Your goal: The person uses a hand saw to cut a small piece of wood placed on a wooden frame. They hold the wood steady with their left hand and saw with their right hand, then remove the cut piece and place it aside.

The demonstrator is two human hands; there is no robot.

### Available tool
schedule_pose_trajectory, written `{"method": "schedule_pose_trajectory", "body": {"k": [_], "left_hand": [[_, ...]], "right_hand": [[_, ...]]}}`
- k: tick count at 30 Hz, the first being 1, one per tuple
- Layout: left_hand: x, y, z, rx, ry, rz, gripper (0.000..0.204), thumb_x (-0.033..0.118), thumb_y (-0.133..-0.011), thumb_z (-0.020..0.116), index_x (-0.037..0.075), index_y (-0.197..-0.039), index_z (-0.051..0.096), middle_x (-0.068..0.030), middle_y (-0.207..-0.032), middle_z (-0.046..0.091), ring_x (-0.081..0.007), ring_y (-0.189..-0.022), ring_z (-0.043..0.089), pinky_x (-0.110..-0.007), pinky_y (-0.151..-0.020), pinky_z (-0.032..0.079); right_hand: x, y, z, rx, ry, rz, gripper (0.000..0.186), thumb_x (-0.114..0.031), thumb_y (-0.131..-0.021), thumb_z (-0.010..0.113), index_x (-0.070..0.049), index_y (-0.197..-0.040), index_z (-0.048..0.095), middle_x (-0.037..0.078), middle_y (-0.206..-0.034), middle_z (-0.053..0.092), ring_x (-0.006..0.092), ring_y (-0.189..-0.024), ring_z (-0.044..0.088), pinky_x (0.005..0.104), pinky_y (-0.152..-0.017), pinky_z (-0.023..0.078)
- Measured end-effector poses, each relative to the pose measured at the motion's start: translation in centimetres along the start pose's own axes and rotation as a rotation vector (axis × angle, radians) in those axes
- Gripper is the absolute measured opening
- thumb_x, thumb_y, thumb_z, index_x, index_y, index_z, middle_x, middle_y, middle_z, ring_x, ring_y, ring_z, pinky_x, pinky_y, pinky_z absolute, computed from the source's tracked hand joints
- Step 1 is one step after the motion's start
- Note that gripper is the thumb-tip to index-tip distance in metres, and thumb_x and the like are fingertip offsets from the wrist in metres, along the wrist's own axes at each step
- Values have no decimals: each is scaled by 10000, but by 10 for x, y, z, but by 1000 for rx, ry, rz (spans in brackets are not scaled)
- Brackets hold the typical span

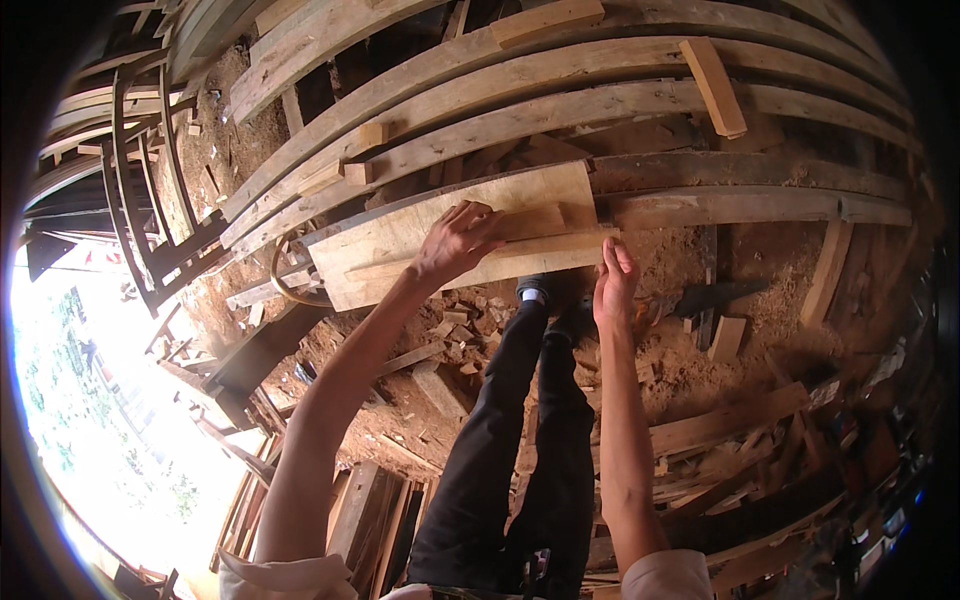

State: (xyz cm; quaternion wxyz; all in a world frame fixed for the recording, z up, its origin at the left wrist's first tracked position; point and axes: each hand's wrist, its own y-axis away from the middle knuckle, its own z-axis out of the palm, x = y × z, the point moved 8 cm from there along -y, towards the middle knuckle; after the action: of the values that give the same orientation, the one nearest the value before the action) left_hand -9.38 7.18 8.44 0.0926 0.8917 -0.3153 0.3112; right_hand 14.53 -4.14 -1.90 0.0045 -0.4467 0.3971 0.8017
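Observation:
A pale flat board (370, 235) lies along the near side of the long timber beams. Across it runs a narrow wooden strip (560, 243), with a short wooden block (530, 220) just beyond. My left hand (458, 243) is over the strip's middle, its fingers bent round it and reaching toward the block; the fingertips are partly hidden. At the strip's right end is my right hand (615, 283), fingers together and fairly straight, the tips touching or very close to that end.
Long timber beams (600, 105) span the far side, with a loose wood piece (712, 88) across them. Wood offcuts (460, 325) and sawdust cover the ground by my feet. A dark tool (715, 295) lies right of my right hand. Stacked planks (375, 520) stand near left.

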Motion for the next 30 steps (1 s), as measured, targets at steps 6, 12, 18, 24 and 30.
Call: {"method": "schedule_pose_trajectory", "body": {"k": [6, 12, 18, 24, 30], "left_hand": [[-10, -3, 4, -9, 133, -93, 268, 115, -822, 746, 92, -1087, 725, -76, -1002, 647, -262, -851, 665, -370, -744, 551], [-17, 0, 10, -137, 298, -199, 249, 87, -828, 737, 73, -1077, 727, -76, -1003, 655, -262, -822, 682, -346, -737, 552], [3, 2, 10, -120, 158, -71, 343, 180, -795, 787, 49, -1095, 685, -66, -1094, 628, -246, -874, 677, -338, -744, 573], [15, 3, 21, -78, 55, 3, 380, 188, -780, 792, 48, -1108, 659, -45, -1101, 611, -229, -880, 673, -348, -706, 599], [21, 2, 23, -24, 34, 49, 371, 166, -791, 774, 56, -1122, 650, -50, -1092, 604, -235, -911, 665, -347, -697, 598]], "right_hand": [[-37, 24, 8, 114, 152, -95, 278, -282, -901, 725, -23, -987, 673, 21, -969, 653, 100, -967, 561, 275, -970, 381], [-44, 32, 20, 128, 167, -107, 306, -249, -914, 714, 17, -1055, 660, 73, -1020, 676, 137, -995, 598, 300, -947, 424], [-27, 6, 30, 168, 149, -70, 270, -203, -900, 728, 13, -1054, 672, 87, -1043, 682, 148, -1025, 605, 308, -955, 429], [-23, -3, 22, 207, 113, -56, 265, -197, -893, 733, 8, -1051, 676, 89, -1048, 685, 148, -1038, 603, 312, -980, 418], [-16, -2, 7, 212, 82, -45, 308, -232, -873, 754, 6, -1055, 677, 86, -1047, 683, 142, -1034, 596, 309, -995, 398]]}}
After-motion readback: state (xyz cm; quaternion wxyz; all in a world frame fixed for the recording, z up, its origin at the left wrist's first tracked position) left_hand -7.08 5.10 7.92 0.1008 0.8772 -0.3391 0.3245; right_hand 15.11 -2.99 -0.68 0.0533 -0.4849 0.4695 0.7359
